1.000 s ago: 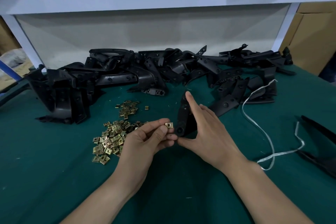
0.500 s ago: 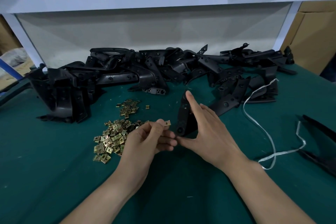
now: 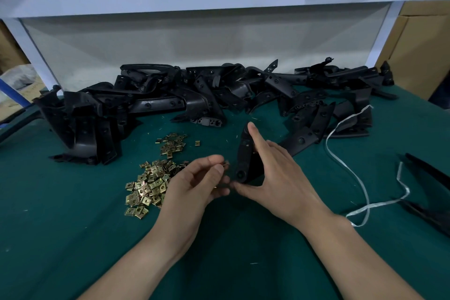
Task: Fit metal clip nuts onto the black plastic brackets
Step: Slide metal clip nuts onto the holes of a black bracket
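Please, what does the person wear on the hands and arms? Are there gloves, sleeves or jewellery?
The left hand and the right hand are bare, without gloves. No ring shows on the visible fingers. The wrists carry no watch or bracelet, and no sleeve appears down to the lower picture edge.

Green table (image 3: 73, 238) with brackets (image 3: 194, 97), clip nuts (image 3: 146, 185), strap (image 3: 402, 181)

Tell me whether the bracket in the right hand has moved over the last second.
No. The bracket in the right hand keeps the same gap to the clip nut pile beside it.
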`<state>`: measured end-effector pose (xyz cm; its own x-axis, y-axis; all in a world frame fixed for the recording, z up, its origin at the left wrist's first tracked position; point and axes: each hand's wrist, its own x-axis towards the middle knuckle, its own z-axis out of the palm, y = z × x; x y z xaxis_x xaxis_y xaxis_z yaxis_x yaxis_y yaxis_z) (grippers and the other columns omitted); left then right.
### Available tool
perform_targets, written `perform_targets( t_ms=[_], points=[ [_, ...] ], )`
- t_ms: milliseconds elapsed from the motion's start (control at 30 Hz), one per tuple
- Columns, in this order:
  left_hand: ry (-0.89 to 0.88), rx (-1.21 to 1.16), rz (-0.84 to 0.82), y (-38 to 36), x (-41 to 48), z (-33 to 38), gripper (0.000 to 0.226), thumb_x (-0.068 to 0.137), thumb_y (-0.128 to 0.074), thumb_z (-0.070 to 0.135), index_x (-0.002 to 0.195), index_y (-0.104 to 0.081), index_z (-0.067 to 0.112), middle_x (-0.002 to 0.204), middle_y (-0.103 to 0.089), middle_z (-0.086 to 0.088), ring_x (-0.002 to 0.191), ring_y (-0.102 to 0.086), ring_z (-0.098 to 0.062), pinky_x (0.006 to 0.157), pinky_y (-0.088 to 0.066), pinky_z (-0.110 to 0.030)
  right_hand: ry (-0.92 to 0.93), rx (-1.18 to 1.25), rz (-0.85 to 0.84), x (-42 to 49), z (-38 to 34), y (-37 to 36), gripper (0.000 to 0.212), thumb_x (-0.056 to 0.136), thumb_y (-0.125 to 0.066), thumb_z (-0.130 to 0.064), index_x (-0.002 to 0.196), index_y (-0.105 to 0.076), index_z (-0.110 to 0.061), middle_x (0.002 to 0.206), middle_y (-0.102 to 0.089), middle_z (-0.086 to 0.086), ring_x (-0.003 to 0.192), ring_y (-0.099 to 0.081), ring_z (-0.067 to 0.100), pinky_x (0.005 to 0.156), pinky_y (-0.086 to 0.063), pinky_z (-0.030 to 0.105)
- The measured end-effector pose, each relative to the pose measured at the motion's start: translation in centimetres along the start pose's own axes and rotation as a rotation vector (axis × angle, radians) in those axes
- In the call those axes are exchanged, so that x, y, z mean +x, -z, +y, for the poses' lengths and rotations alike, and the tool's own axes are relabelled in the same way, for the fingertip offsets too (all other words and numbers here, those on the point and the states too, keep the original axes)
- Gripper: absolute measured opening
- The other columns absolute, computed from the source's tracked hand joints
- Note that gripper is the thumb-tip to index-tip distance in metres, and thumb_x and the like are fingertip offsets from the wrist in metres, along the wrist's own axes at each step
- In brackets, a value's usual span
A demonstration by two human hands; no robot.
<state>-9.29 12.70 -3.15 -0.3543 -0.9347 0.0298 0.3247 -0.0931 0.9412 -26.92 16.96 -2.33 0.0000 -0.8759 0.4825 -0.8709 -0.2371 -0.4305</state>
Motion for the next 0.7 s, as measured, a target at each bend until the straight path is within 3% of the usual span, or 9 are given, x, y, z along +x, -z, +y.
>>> perform_targets(
  t_ms=[233,333,467,700],
  points=[
    [-0.007,0.075,-0.022,-0.11,-0.11,0.0,0.02,0.08,-0.07,0.024,0.098,-0.077,0.02,0.089,-0.073,-0.004,0.082,-0.067,-0.013,0.072,-0.056,-0.023,-0.001,-0.007,-0.015,0.03,0.1,-0.07,0.107,0.083,-0.074,-0.052,0.158,-0.002,-0.025,0.108,-0.042,-0.017,0.121,-0.022,-0.004,0.101,0.004,-0.006],
    [-0.008,0.103,-0.037,-0.14,-0.18,0.07,0.021,0.078,-0.07,0.029,0.097,-0.077,0.026,0.089,-0.074,-0.002,0.083,-0.067,-0.013,0.073,-0.056,-0.023,0.02,-0.012,-0.003,0.04,0.11,-0.16,0.107,0.081,-0.075,-0.05,0.157,-0.005,-0.024,0.106,-0.044,-0.018,0.12,-0.014,-0.009,0.1,0.006,-0.006],
    [-0.006,0.107,-0.037,-0.24,-0.25,0.15,0.02,0.078,-0.07,0.03,0.097,-0.078,0.028,0.092,-0.074,-0.002,0.084,-0.067,-0.014,0.073,-0.056,-0.023,0.041,-0.001,-0.003,0.01,0.06,-0.31,0.105,0.081,-0.075,-0.05,0.157,-0.007,-0.022,0.112,-0.065,-0.009,0.117,-0.011,-0.014,0.101,0.006,-0.005],
    [0.0,0.1,-0.024,-0.27,-0.3,0.32,0.022,0.079,-0.07,0.03,0.1,-0.078,0.027,0.092,-0.074,-0.004,0.084,-0.067,-0.014,0.073,-0.056,-0.023,0.057,0.013,0.004,-0.05,-0.08,-0.3,0.103,0.08,-0.07,-0.054,0.157,-0.012,-0.018,0.116,-0.067,-0.004,0.117,-0.011,-0.014,0.101,0.006,-0.005]
  ],
)
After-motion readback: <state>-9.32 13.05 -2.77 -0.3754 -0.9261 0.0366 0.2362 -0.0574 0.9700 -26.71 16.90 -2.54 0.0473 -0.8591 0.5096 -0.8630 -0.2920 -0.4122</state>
